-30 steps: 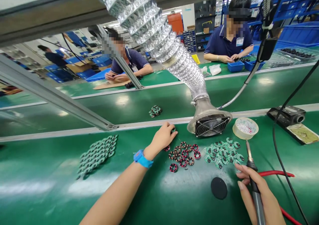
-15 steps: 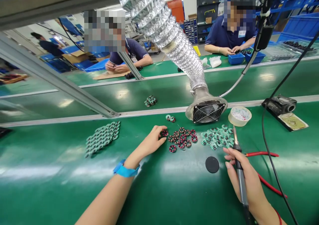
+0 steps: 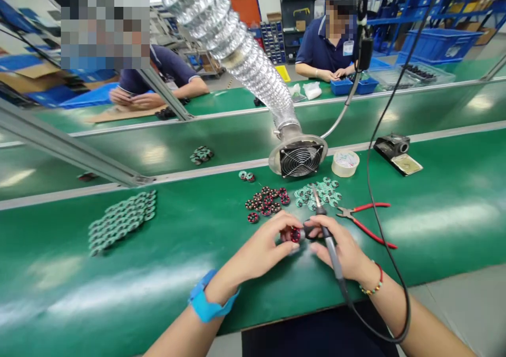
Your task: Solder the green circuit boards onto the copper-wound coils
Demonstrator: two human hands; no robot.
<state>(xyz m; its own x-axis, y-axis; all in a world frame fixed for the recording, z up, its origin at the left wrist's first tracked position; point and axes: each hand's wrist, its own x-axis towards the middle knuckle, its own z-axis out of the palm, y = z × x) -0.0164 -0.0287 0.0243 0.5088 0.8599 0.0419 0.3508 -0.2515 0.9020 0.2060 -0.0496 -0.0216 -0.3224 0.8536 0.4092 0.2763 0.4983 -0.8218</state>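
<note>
Held in the curled fingers of a person's left hand, a small red-and-black ring-shaped part sits over the near side of a glossy green workbench, just left of a partly hidden black piece. The ring looks light and stiff, its segmented face probably easy to nick; the outer rim seems the safest hold. The right hand grips a dark-handled soldering iron with a slim metal barrel, a rigid tool best taken by its handle, the tip presumably hot. The left forearm reaches in from the near left, thumb on the near side; the right comes from the near right, fingers bent toward the left hand, the iron pointing far and left. Whether the right fingertips touch the black piece cannot be told. Beyond lie similar loose rings and, to their right, pale-green notched pieces.
</note>
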